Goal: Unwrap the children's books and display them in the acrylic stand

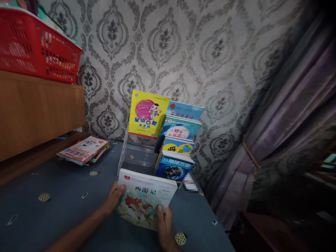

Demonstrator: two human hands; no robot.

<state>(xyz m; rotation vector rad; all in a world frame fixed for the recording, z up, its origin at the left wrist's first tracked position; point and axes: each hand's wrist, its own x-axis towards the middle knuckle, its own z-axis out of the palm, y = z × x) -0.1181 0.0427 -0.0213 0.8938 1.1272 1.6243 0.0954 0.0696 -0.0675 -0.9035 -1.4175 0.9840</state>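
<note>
Right hand [165,222] is closest to camera, thumb on the cover at the lower right of the white book [143,201], fingers mostly hidden behind it; left hand [115,196] has the upper left edge, thumb on the front, fingers out of sight. Both hands closed to about the book's thickness, one book between them, nothing else held. Book is in front of the person, cover facing camera, title end up and away, top edge sloping down to the right. Foreshortened view, so long axis is my read only: title end to foot, pointing roughly at the clear stand [123,154]. Key relation, as I judge it: the bare lower step of the stand's left column sits straight beyond the book's top edge, slightly left; left hand is nearer to it, right hand further back. Book overlaps the stand's front in view, can't tell if they touch. Yellow book [149,113] stands upright at the back of that column; right column is stepped with blue books [174,168]. Further left on the tabletop [65,190], a flat book stack [88,147], well apart from both hands; beyond that, wooden cabinet [39,108] with red basket [59,56] on top
</note>
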